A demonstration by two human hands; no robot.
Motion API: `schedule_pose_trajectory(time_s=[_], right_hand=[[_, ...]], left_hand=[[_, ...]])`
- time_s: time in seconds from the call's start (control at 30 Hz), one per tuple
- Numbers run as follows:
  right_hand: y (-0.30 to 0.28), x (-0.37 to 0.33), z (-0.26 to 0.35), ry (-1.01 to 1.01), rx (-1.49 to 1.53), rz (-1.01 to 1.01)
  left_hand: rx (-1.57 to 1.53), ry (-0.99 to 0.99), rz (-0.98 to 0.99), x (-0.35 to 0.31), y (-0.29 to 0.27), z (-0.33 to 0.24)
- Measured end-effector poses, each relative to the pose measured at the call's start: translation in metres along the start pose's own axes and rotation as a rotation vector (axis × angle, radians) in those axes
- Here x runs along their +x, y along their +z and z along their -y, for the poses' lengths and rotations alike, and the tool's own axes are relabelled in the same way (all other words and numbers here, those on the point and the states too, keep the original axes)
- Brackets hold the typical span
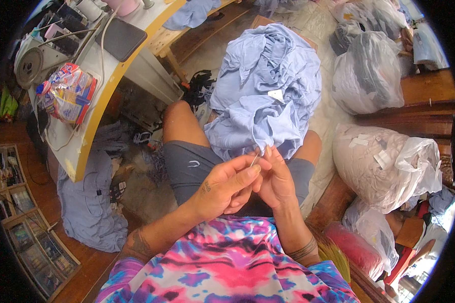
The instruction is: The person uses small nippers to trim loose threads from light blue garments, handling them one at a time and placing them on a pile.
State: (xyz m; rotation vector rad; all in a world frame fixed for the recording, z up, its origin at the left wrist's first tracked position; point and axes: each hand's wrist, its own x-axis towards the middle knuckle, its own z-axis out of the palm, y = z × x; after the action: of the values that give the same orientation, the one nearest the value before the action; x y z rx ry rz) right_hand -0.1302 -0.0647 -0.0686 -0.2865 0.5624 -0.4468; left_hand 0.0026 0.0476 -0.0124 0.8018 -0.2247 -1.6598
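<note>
A large heap of light blue cloth (268, 65), with a white label (276, 95) on it, lies before me and comes down between my knees. My right hand (279, 184) pinches the near edge of this cloth between thumb and fingers. Close against it, my left hand (227, 183) is closed, its thumb and forefinger on a thin, pale, needle-like piece (255, 160). That piece points up toward the pinched edge. Whether its tip is in the cloth is too small to tell. The lower fingers of both hands meet and partly hide each other.
A white table (88, 121) with a yellow edge stands left, bearing a dark phone (122, 39) and a colourful plastic package (68, 93). More blue cloth (91, 202) hangs below it. Stuffed plastic bags (369, 73) line the right side. A compartmented case (28, 227) lies far left.
</note>
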Motion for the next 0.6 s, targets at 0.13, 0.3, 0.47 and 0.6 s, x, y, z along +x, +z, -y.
schedule_pose_trajectory(time_s=[0.13, 0.3, 0.47, 0.6], right_hand=[[-0.003, 0.002, -0.001, -0.025, -0.011, 0.030], [0.001, 0.002, -0.001, -0.092, -0.101, 0.016], [0.009, 0.000, 0.006, -0.201, -0.313, -0.029], [0.008, 0.003, 0.007, -0.207, -0.357, -0.001]], left_hand=[[-0.004, -0.007, -0.010, -0.001, -0.001, -0.001], [-0.021, 0.001, -0.027, -0.002, -0.003, 0.000], [0.009, 0.011, -0.045, -0.003, -0.010, 0.001], [0.026, -0.033, -0.028, -0.006, -0.014, -0.006]])
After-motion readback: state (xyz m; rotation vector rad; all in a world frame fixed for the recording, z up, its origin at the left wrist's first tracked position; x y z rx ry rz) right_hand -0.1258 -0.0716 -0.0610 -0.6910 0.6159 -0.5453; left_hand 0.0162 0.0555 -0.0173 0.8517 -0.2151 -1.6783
